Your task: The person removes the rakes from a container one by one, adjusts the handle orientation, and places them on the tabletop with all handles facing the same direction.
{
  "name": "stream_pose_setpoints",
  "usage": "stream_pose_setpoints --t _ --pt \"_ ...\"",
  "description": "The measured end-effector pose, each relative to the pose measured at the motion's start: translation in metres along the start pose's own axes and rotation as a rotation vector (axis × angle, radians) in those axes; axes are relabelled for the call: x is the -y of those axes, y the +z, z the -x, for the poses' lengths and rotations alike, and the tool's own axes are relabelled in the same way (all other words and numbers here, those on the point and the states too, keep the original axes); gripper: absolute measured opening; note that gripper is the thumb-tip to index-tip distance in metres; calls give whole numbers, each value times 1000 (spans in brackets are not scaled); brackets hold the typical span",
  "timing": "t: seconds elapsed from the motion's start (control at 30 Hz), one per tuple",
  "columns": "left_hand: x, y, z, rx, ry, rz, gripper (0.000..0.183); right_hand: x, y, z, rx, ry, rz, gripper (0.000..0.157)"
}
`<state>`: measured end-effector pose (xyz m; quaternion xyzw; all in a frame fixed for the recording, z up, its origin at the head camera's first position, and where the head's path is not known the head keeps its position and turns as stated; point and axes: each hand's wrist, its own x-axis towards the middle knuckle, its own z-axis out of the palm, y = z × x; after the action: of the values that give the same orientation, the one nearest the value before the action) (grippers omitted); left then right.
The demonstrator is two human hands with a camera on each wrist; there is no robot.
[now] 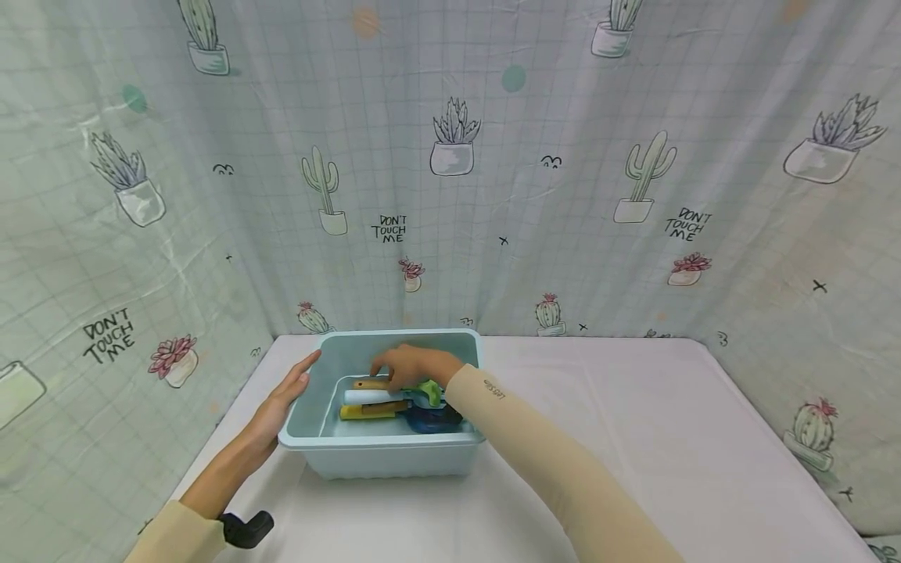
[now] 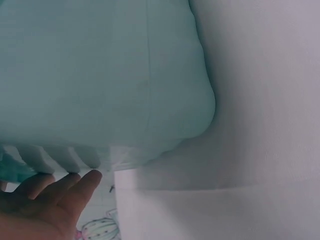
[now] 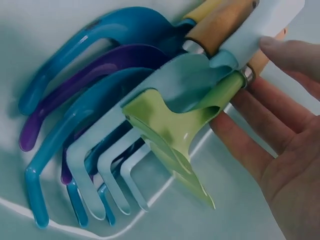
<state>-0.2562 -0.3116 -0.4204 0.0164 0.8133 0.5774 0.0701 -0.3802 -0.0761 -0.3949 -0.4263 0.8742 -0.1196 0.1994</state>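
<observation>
My left hand rests against the left side of a light blue plastic bin, its fingers straight along the rim. In the left wrist view those fingertips touch the bin's ribbed outer wall. My right hand reaches down inside the bin. Its thumb and fingers lie either side of the wooden handle of a green garden hand tool, pinching it. The thumb tip overlaps the pale handle of a light blue hand rake beside it. The green tool's head lies over the rake's tines.
Blue hand rakes and a purple tool lie under the light blue rake. Yellow and wooden handles point left in the bin. The bin stands on a white-covered table, with a cactus-print curtain behind.
</observation>
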Motion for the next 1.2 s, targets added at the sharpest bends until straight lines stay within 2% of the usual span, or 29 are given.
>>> stream_pose_setpoints --t 0.13,0.43,0.73,1.2 --pt "1 -1 -1 4 13 6 55 -1 1 -2 -13 16 0 40" --pt "1 0 1 -16 -26 -14 53 -5 5 -4 -66 6 16 44" --pt "-2 1 2 -4 -15 6 52 -4 4 0 -41 38 42 48" --pt "-1 0 2 1 -8 26 53 -3 2 2 -49 30 83 50"
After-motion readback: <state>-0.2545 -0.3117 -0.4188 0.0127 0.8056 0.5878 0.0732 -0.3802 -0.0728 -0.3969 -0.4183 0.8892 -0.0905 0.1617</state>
